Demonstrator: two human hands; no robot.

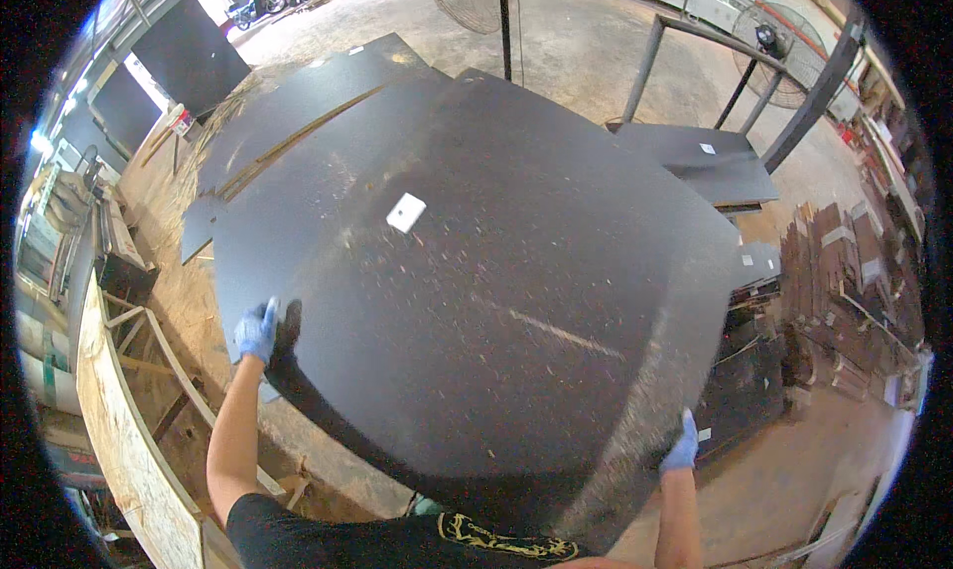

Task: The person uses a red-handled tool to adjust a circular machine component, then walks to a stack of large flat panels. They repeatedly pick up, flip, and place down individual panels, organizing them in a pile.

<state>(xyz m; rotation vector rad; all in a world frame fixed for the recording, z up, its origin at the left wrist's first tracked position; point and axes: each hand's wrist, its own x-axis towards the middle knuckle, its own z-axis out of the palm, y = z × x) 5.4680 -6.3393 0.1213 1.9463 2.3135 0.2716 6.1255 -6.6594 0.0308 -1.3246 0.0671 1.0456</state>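
A large dark sheet of board (516,241) spans the middle of the view, its near end close to my body. Wood dust and small chips are scattered over its face, along with a pale streak and a white label (405,213). My left hand (258,331), in a blue glove, is closed at the board's left edge with the thumb on top; its other fingers are partly hidden. At the lower right, my right hand (682,444), also gloved in blue, grips the opposite edge, fingers partly out of sight behind it.
Other dark boards (367,61) lie beyond and left. A smaller labelled board (695,157) rests by a metal frame (645,68) at right. Stacked brown strips (844,271) stand far right. A wooden frame (129,410) is at my left. Fans (784,48) stand at the back.
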